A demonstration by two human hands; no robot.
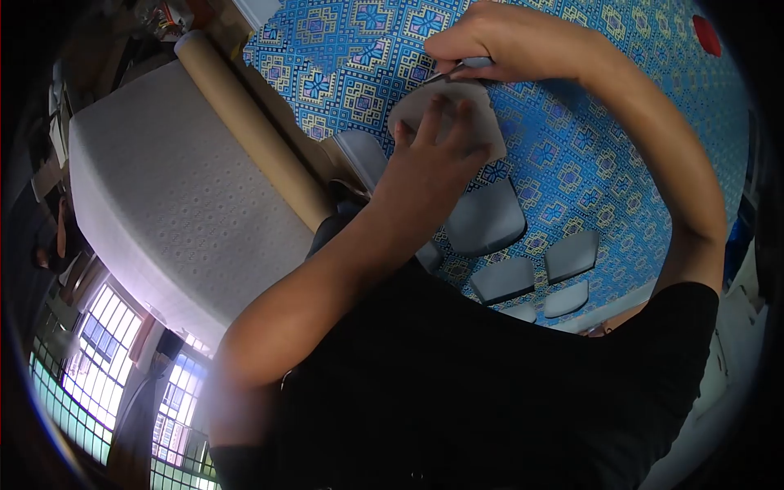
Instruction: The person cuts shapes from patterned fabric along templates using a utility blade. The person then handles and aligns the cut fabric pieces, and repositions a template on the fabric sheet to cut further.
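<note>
My left hand [441, 143] lies with its fingers spread on a pale, rounded flat piece [412, 106]. That piece rests on blue patterned fabric [555, 147]. At the far edge of the piece, my right hand [482, 45] is closed around a slim metallic tool [476, 62] whose narrow tip points left along the edge. Whether the tool is a knife or a pen I cannot tell. Nearer my body, a larger grey flat piece [487, 219] lies on the fabric, just below my left hand.
Several smaller grey pieces lie on the fabric, among them one four-sided piece [572, 255] and one wider piece [502, 279]. To the left is a white textured surface [180, 188] with a long tan roll [253, 135] along its edge. A red object [706, 36] sits at the far right.
</note>
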